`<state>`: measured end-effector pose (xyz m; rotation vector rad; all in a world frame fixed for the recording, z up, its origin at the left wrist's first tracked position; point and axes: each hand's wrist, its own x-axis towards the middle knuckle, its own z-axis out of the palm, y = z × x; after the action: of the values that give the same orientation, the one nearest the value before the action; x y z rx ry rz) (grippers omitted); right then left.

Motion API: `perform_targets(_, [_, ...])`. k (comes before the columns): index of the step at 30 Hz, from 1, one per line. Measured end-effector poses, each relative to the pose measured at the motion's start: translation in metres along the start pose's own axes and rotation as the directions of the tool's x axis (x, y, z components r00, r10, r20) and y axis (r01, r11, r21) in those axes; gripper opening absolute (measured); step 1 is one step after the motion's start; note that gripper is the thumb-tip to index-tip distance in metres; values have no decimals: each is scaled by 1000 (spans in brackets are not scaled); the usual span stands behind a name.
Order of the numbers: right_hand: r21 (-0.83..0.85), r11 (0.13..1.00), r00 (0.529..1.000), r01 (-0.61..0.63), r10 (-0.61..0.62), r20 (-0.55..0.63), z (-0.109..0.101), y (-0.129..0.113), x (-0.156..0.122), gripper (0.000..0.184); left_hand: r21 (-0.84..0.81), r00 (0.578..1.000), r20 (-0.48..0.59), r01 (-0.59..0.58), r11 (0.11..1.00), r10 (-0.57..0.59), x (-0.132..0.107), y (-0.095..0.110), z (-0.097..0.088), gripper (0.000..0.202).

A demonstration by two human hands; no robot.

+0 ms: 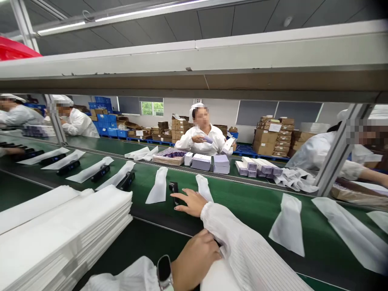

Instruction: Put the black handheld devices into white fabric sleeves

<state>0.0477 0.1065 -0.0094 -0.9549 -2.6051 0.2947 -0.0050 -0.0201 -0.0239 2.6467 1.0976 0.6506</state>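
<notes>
Fingers (182, 196) of the right hand (194, 203) are spread wide at a black device (173, 193) that stands on the green belt (248, 198). The index fingertip reaches the device's side and the thumb is held out just below, so the grip is not closed; whether skin touches the device I cannot tell. The left hand (195, 255), wearing a watch (164, 268), is nearer the wearer than the device and slightly to its right, beside the right sleeve (239, 232). Its fingers are bent and mostly hidden, above something white (220, 277); I cannot tell whether they hold it.

Just left of the device lies a white bag (157, 186); a second bag (204, 188) is to its right, partly behind the right hand. Well to the device's right are more bags (287, 224). Left of it runs a row of other devices (126, 180) with bags beside them. A tall white stack (63, 220) sits left of the device and nearer the wearer.

Beyond the device, a co-worker (209, 137) in white holds a small box (228, 145). Between that person and the device are a tray (169, 159) and piled boxes (201, 162). Cartons (268, 137) stand farther back, right of the device.
</notes>
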Motion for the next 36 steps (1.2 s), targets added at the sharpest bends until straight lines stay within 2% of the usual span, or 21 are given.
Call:
perform_targets(2, [40, 996, 997, -76, 76, 10, 16, 2, 14, 49, 80, 999, 10, -45, 996, 45, -3, 3, 2, 17])
perform_targets(4, [141, 976, 983, -168, 176, -44, 26, 10, 21, 38, 161, 999, 7, -42, 986, 42, -5, 3, 4, 12])
perform_targets(7, [360, 889, 925, -284, 353, -139, 31, 27, 20, 22, 248, 999, -29, -16, 969, 24, -6, 1, 6, 6])
perform_targets(9, [561, 767, 882, -311, 452, -129, 26, 35, 14, 24, 265, 998, -37, -34, 964, 46, -6, 0, 5, 6])
perform_targets(11, [768, 582, 853, -267, 514, -93, 16, 39, 3, 35, 284, 996, -48, -57, 957, 73, -6, 0, 3, 6])
perform_targets(13, [915, 379, 865, -137, 496, -75, 0, 37, -14, 48, 297, 994, -71, -55, 953, 79, -6, 1, 1, 5])
perform_targets(15, [989, 149, 896, 6, 439, -72, -19, 32, -35, 64, 304, 992, -97, -50, 951, 82, -6, 2, -1, 5])
perform_targets(16, [996, 73, 908, 48, 411, -75, -29, 30, -48, 70, 308, 990, -108, -52, 950, 90, -7, 2, -1, 5])
perform_targets(17, [997, 50, 914, 66, 397, -81, -39, 27, -60, 72, 312, 988, -116, -61, 948, 101, -7, 2, -1, 6])
perform_targets(19, [994, 77, 893, 82, 437, -107, -57, 23, -82, 69, 317, 984, -121, -90, 944, 134, -7, 2, -2, 8])
perform_targets(22, [979, 184, 806, 84, 565, -175, -76, 20, -109, 67, 310, 979, -87, -150, 939, 185, -8, 2, -2, 12])
perform_targets(24, [963, 254, 752, 92, 617, -235, -84, 18, -123, 69, 299, 980, -54, -167, 940, 191, -8, 1, -3, 15])
perform_targets(27, [918, 360, 691, 164, 623, -367, -88, 15, -143, 66, 279, 984, -23, -161, 947, 174, -8, 1, -4, 18])
perform_targets(29, [889, 415, 678, 193, 599, -426, -84, 13, -155, 60, 277, 987, -17, -149, 949, 160, -8, 1, -4, 20])
perform_targets(31, [881, 440, 691, 173, 583, -426, -79, 12, -165, 54, 285, 989, -17, -135, 949, 146, -7, 0, -3, 21])
perform_targets(33, [891, 436, 703, 125, 595, -389, -76, 10, -170, 50, 292, 990, -21, -125, 948, 137, -6, 0, -2, 20])
perform_targets(36, [902, 410, 670, 135, 633, -388, -81, 3, -164, 51, 288, 989, -19, -138, 948, 150, -4, 0, -3, 19])
